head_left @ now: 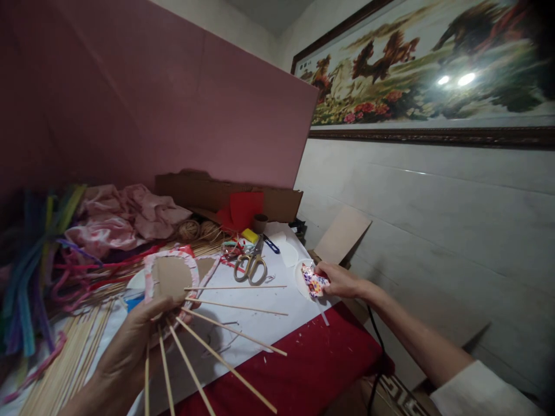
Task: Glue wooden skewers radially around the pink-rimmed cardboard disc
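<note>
My left hand (134, 335) grips a cardboard piece (171, 277) with a rounded top and a pink-and-white wrapped rim. Several thin wooden sticks (229, 335) fan out from its lower edge, toward the right and toward me. At the table's right side my right hand (340, 280) is closed on a floral-patterned glue gun (314, 282). The glue gun is over a small white dish (301, 283); whether they touch I cannot tell. A pale translucent stick (323, 315) shows just below it.
Gold-handled scissors (250, 268), a blue cutter (271, 244) and a yellow block (250, 235) lie mid-table. Loose sticks (60, 358), pipe cleaners (30, 277), pink cloth (125, 214) and twine balls (188, 230) crowd the left. A black cord (376, 346) hangs by the table's right edge.
</note>
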Tool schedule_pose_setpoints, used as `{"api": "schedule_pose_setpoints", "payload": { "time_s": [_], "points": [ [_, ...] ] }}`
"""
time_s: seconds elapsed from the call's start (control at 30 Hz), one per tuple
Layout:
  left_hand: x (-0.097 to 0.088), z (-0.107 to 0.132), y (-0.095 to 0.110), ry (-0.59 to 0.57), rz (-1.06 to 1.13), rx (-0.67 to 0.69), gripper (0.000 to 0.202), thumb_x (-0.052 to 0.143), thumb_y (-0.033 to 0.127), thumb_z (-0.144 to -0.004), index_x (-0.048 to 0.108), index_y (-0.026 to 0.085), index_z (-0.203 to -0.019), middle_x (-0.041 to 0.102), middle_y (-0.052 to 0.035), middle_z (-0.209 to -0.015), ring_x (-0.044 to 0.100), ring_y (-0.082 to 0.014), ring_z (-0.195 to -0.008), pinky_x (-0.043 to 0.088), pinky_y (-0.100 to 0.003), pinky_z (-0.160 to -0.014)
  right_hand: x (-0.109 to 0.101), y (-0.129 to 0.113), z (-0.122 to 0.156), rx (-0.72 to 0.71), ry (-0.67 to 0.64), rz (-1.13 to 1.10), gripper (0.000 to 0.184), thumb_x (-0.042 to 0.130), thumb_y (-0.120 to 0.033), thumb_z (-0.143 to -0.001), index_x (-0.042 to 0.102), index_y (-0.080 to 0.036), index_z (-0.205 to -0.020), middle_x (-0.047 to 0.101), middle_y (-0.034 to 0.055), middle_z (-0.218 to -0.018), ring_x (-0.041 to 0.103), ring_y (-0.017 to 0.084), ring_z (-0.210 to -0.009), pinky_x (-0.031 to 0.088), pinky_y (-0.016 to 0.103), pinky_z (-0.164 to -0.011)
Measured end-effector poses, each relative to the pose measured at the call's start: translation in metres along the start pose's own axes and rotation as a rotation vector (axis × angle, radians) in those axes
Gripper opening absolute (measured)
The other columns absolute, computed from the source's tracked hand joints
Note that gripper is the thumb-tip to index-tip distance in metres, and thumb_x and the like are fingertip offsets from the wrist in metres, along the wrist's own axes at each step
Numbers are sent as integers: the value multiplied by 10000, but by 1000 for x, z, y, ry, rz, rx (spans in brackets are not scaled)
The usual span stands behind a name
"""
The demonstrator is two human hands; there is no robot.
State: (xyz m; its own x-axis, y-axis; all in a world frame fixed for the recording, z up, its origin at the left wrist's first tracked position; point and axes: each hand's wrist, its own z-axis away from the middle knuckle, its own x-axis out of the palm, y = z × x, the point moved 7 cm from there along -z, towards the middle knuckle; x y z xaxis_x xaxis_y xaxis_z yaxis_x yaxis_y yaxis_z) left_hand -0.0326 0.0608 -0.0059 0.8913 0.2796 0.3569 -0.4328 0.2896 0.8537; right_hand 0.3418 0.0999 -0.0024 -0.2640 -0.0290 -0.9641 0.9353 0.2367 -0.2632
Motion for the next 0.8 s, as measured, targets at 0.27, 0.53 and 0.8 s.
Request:
{"api": "schedule_pose_setpoints", "payload": {
  "time_s": [0.27, 0.53, 0.8],
  "points": [
    [4, -10, 4, 11, -17, 30, 111, 470, 29, -664, 553, 93, -702, 634, -40, -482, 556, -105, -372, 475, -176, -399, 7, 1, -5, -30, -68, -52, 273, 512, -102, -500, 401, -182, -737, 466, -2, -808, 417, 135, -701, 304, 221, -589],
    [9, -7, 6, 1, -12, 18, 145, 447, 6, -653, 553, 73, -725, 630, -40, -471, 534, -92, -339, 457, -161, -373, 11, 10, -8, 41, -162, -160, 302, 554, -126, -490, 453, -155, -772, 487, 5, -757, 425, 133, -674, 326, 221, -560],
    [6, -9, 2, -29, -24, 9, 109, 454, 28, -679, 549, 72, -708, 639, -40, -497, 553, -96, -370, 472, -172, -406, 3, -7, 6, 113, -262, -423, 293, 514, -214, -628, 468, -153, -911, 490, -10, -718, 414, 73, -531, 329, 176, -439]
  ]
}}
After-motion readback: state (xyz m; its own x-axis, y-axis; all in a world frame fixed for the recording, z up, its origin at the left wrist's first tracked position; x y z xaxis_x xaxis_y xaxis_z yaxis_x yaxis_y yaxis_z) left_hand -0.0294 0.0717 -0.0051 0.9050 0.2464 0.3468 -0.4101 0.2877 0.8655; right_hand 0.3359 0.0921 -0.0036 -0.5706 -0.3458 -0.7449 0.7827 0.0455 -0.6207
